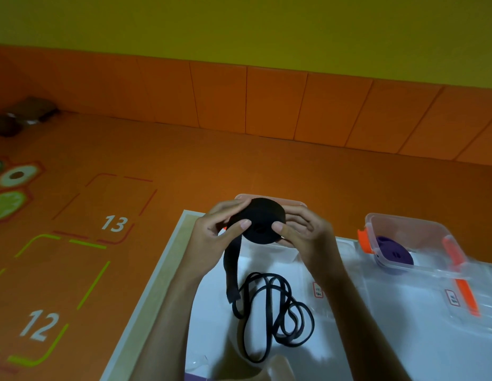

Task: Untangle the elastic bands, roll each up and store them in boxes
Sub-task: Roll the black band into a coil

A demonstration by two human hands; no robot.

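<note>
At lower centre on the tabletop (216,339), slack tangled loops of black elastic band (231,281); pinches its roll (262,220) mid-frame in left grip (214,237) and right grip (305,235), risks unspooling on any snag.

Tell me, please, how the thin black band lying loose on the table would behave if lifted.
Probably floppy: the thin black band lies in slack, overlapping loops on the table, so it would likely dangle. Its crossed loops may snag together. Being thin, it seems light.
</note>
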